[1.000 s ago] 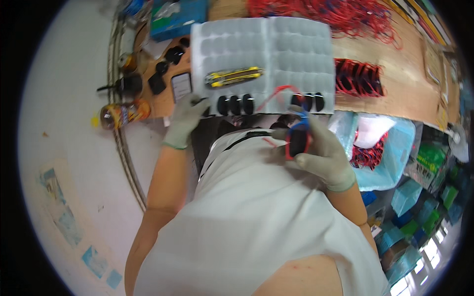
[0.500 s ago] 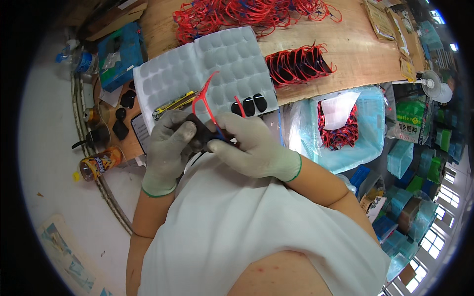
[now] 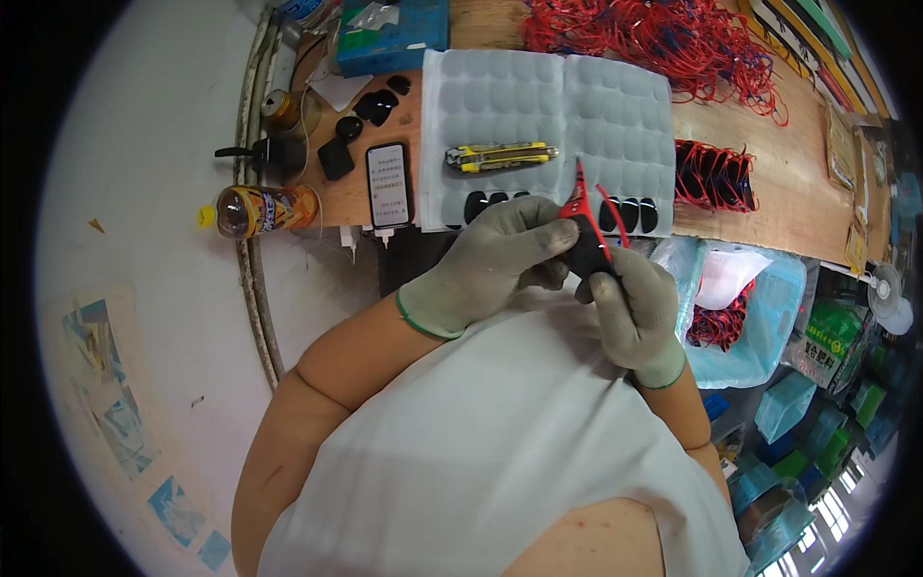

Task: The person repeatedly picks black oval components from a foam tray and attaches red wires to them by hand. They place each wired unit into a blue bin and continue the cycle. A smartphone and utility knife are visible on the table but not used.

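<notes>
Both my gloved hands grip one pair of red-framed glasses (image 3: 591, 252) with a dark lens, held just off the near edge of a grey moulded tray (image 3: 615, 144). My left hand (image 3: 495, 255) is closed on its left side, thumb on top. My right hand (image 3: 636, 313) pinches the other side between thumb and fingers. A red temple arm sticks up between them; part of the frame is hidden by the fingers. Loose dark lenses (image 3: 649, 215) lie along the tray's near edge, some partly behind my left hand. A yellow utility knife (image 3: 500, 157) rests on the tray.
A phone (image 3: 388, 183), loose dark lenses (image 3: 336, 159) and a drink bottle (image 3: 264, 212) lie to the left. A blue box (image 3: 394, 43) stands behind them. Red frames pile (image 3: 663, 43) at the back; more stand in a row (image 3: 713, 176). A lined crate (image 3: 779, 308) sits right.
The view has swung, so the tray and bench appear shifted to the right. Between my hands the glasses have turned, and the red temple arm now points up more steeply.
</notes>
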A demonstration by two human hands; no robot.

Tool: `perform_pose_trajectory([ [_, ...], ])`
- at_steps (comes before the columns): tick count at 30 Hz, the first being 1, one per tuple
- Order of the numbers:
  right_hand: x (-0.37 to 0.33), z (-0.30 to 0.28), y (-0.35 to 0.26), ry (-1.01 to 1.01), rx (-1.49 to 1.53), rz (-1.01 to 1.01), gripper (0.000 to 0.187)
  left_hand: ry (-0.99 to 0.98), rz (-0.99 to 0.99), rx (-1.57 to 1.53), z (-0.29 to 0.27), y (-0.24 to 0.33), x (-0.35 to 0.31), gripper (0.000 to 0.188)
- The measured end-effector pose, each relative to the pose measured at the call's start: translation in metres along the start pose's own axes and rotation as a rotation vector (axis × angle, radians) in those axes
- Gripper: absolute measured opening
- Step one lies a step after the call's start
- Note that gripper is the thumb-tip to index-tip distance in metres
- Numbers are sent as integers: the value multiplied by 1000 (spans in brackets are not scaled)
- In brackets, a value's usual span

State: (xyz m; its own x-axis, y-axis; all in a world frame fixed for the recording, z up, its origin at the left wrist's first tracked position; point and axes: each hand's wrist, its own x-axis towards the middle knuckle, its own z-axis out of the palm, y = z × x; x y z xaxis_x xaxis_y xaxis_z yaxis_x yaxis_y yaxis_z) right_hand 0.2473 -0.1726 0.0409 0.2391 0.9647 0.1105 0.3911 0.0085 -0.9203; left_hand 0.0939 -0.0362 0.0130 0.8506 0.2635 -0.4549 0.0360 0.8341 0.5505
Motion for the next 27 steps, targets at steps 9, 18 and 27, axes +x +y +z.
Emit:
perform_pose_trajectory([
  [9,14,29,-10,60,-127,3,12,152,100,131,13,33,-26,20],
  [18,21,41,-21,201,125,26,11,-25,338,474,0,28,-32,18],
  [27,26,-5,0,327,-72,-104,9,-153,506,873,26,40,24,18],
])
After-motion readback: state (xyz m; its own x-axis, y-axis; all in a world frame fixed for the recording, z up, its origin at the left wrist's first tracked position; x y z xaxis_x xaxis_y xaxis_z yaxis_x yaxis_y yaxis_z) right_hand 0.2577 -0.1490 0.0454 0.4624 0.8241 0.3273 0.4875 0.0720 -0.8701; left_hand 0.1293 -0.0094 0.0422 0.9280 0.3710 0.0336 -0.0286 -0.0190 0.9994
